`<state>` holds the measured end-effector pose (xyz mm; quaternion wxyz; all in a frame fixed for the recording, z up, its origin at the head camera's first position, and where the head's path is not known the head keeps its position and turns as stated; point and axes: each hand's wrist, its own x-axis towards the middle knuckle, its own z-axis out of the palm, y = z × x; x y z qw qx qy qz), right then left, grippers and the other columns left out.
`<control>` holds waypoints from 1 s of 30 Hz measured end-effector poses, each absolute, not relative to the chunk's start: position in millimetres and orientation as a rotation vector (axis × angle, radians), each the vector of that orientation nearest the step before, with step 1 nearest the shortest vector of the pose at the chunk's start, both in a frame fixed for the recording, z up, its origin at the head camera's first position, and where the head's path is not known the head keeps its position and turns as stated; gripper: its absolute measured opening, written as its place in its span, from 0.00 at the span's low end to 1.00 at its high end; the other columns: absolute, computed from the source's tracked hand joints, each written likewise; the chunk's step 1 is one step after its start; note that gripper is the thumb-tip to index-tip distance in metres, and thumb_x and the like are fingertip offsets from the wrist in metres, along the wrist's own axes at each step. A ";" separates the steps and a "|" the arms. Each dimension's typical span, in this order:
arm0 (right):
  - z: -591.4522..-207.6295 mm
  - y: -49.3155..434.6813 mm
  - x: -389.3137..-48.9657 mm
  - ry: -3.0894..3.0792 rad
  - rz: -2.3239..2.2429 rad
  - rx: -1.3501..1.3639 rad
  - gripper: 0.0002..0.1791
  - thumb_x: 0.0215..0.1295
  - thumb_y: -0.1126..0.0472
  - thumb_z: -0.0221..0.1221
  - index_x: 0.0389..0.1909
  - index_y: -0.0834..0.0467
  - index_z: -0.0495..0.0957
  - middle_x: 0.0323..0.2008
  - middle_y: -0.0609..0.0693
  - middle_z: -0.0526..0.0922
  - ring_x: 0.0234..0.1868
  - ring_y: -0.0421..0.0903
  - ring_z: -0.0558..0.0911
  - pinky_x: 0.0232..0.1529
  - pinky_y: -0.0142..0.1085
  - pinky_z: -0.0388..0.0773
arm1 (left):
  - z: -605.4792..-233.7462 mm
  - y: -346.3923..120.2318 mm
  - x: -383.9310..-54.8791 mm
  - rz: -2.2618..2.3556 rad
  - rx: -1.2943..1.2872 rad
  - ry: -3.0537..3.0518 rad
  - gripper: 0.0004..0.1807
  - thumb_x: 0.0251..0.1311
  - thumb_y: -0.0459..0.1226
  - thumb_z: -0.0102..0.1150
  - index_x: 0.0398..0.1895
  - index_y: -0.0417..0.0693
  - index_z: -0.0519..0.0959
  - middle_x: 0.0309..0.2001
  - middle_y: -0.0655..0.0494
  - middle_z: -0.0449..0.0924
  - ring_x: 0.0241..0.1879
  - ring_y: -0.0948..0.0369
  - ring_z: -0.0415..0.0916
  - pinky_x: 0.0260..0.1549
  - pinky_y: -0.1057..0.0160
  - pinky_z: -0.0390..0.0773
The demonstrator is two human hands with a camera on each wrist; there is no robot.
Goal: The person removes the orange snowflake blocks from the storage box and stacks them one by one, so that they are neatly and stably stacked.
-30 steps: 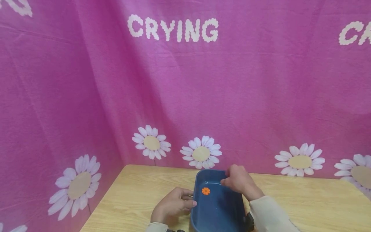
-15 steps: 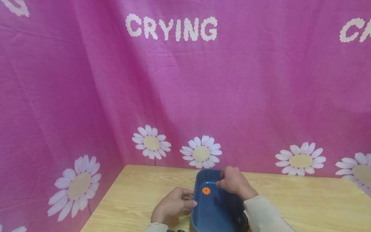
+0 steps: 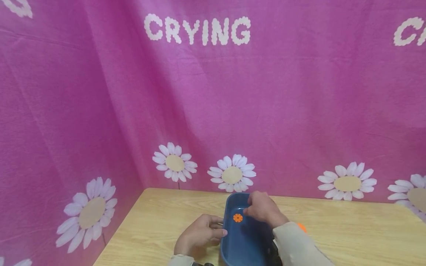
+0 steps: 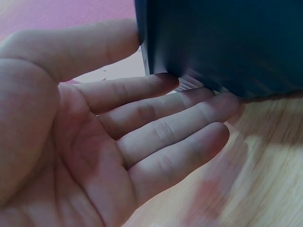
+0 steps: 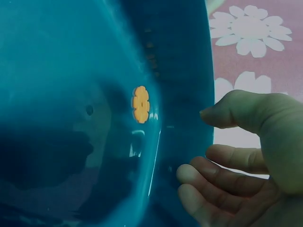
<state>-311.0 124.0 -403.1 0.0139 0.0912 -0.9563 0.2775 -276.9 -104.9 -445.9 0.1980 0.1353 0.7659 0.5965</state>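
A deep blue plastic box (image 3: 234, 245) stands on the wooden table. On its floor, toward the far end, lies a flat orange flower-shaped piece (image 3: 237, 218), which the right wrist view also shows (image 5: 141, 104). My left hand (image 3: 201, 233) rests against the box's left outer wall. In the left wrist view its fingers (image 4: 163, 132) are extended, their tips at the lower edge of the wall. Over the far right part of the box is my right hand (image 3: 264, 208), thumb and fingers loosely bent and apart. Nothing shows between them in the right wrist view.
Another orange thing (image 3: 302, 227), mostly hidden by the right sleeve (image 3: 296, 240), lies right of the box. A pink cloth (image 3: 283, 111) printed with daisies hangs behind and left of the table (image 3: 159, 221).
My right hand has moved left over the box, toward the orange flower-shaped piece. The orange thing beside the right sleeve has come into sight. My left hand stays against the wall.
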 end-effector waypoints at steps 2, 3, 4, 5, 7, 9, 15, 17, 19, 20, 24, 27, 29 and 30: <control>-403.7 122.9 -312.4 -2.979 0.841 0.294 0.16 0.52 0.63 0.74 0.37 0.68 0.83 0.27 0.53 0.81 0.26 0.47 0.79 0.31 0.45 0.85 | -445.6 -104.8 -276.5 1.681 0.378 2.132 0.22 0.61 0.30 0.66 0.59 0.33 0.78 0.46 0.46 0.85 0.43 0.52 0.84 0.44 0.50 0.84; -404.2 122.5 -313.2 -2.978 0.829 0.297 0.15 0.51 0.63 0.74 0.36 0.67 0.83 0.27 0.53 0.81 0.26 0.47 0.79 0.31 0.45 0.85 | -445.6 -104.8 -276.3 1.685 0.377 2.128 0.22 0.61 0.30 0.66 0.59 0.33 0.78 0.46 0.46 0.84 0.44 0.53 0.83 0.44 0.50 0.84; -404.6 122.1 -313.9 -2.980 0.822 0.299 0.15 0.51 0.63 0.74 0.36 0.67 0.83 0.27 0.52 0.81 0.26 0.47 0.80 0.31 0.45 0.85 | -445.4 -104.5 -276.1 1.688 0.374 2.126 0.22 0.61 0.30 0.66 0.59 0.34 0.78 0.46 0.46 0.84 0.44 0.53 0.83 0.44 0.50 0.84; -405.0 121.5 -314.8 -2.983 0.817 0.302 0.14 0.51 0.63 0.74 0.33 0.66 0.83 0.26 0.53 0.81 0.26 0.47 0.80 0.31 0.45 0.84 | -445.1 -104.6 -276.0 1.690 0.376 2.122 0.22 0.61 0.29 0.66 0.59 0.34 0.78 0.47 0.46 0.84 0.44 0.53 0.83 0.44 0.50 0.84; -405.8 120.3 -316.0 -2.989 0.829 0.320 0.14 0.51 0.63 0.74 0.34 0.67 0.83 0.27 0.53 0.81 0.26 0.47 0.80 0.31 0.45 0.85 | -444.6 -104.6 -276.2 1.688 0.381 2.126 0.22 0.61 0.29 0.66 0.59 0.35 0.79 0.46 0.47 0.85 0.44 0.54 0.83 0.45 0.50 0.84; -407.1 119.1 -317.1 -2.998 0.842 0.325 0.14 0.51 0.64 0.74 0.34 0.67 0.83 0.26 0.53 0.81 0.25 0.47 0.80 0.31 0.45 0.85 | -444.4 -104.7 -276.5 1.686 0.386 2.126 0.22 0.61 0.30 0.66 0.59 0.35 0.79 0.46 0.46 0.85 0.44 0.54 0.83 0.45 0.50 0.84; -413.3 114.7 -318.6 -3.013 0.881 0.331 0.12 0.51 0.64 0.75 0.32 0.65 0.83 0.22 0.51 0.78 0.22 0.46 0.78 0.27 0.42 0.84 | -444.7 -106.0 -275.6 1.680 0.384 2.119 0.21 0.61 0.29 0.66 0.59 0.35 0.79 0.46 0.46 0.85 0.43 0.53 0.84 0.45 0.50 0.84; -415.0 112.9 -319.4 -3.018 0.898 0.334 0.11 0.52 0.64 0.75 0.29 0.63 0.82 0.19 0.50 0.77 0.20 0.45 0.76 0.24 0.39 0.82 | -444.5 -106.0 -275.8 1.672 0.368 2.125 0.22 0.61 0.30 0.67 0.59 0.35 0.79 0.46 0.46 0.85 0.43 0.53 0.84 0.44 0.49 0.84; -417.2 110.9 -320.7 -3.025 0.909 0.335 0.10 0.52 0.64 0.74 0.25 0.61 0.81 0.17 0.50 0.75 0.18 0.45 0.74 0.21 0.37 0.78 | -444.6 -105.4 -275.6 1.667 0.351 2.128 0.22 0.61 0.30 0.67 0.59 0.35 0.79 0.46 0.47 0.85 0.43 0.54 0.83 0.44 0.49 0.84; -417.7 110.0 -321.2 -3.031 0.913 0.334 0.10 0.52 0.64 0.74 0.24 0.60 0.81 0.17 0.50 0.75 0.18 0.45 0.74 0.21 0.36 0.78 | -444.6 -105.2 -275.6 1.665 0.343 2.129 0.22 0.61 0.31 0.67 0.59 0.36 0.79 0.46 0.47 0.85 0.43 0.54 0.83 0.44 0.49 0.84; -417.8 107.9 -322.7 -3.046 0.903 0.324 0.12 0.52 0.64 0.74 0.22 0.59 0.79 0.16 0.50 0.74 0.18 0.45 0.73 0.20 0.36 0.76 | -444.5 -103.8 -276.0 1.664 0.345 2.138 0.23 0.61 0.32 0.67 0.59 0.35 0.78 0.46 0.47 0.85 0.43 0.53 0.83 0.44 0.49 0.84; -418.9 106.0 -323.1 -3.057 0.913 0.314 0.12 0.51 0.64 0.75 0.22 0.59 0.78 0.16 0.51 0.74 0.18 0.46 0.74 0.21 0.36 0.76 | -445.8 -104.0 -275.9 1.682 0.386 2.138 0.22 0.62 0.31 0.66 0.59 0.34 0.78 0.45 0.45 0.85 0.43 0.52 0.84 0.44 0.49 0.84; -421.2 104.6 -324.2 -3.058 0.923 0.316 0.12 0.51 0.64 0.75 0.22 0.59 0.78 0.17 0.51 0.74 0.18 0.46 0.74 0.21 0.36 0.76 | -447.1 -104.2 -276.1 1.696 0.414 2.136 0.21 0.62 0.30 0.65 0.58 0.34 0.78 0.45 0.44 0.85 0.43 0.51 0.84 0.45 0.49 0.84; -422.4 103.9 -324.9 -3.061 0.922 0.320 0.12 0.52 0.64 0.75 0.22 0.59 0.78 0.17 0.51 0.74 0.18 0.46 0.74 0.21 0.36 0.76 | -447.7 -104.4 -276.1 1.701 0.426 2.136 0.20 0.62 0.30 0.65 0.58 0.33 0.79 0.45 0.44 0.85 0.43 0.51 0.84 0.45 0.49 0.84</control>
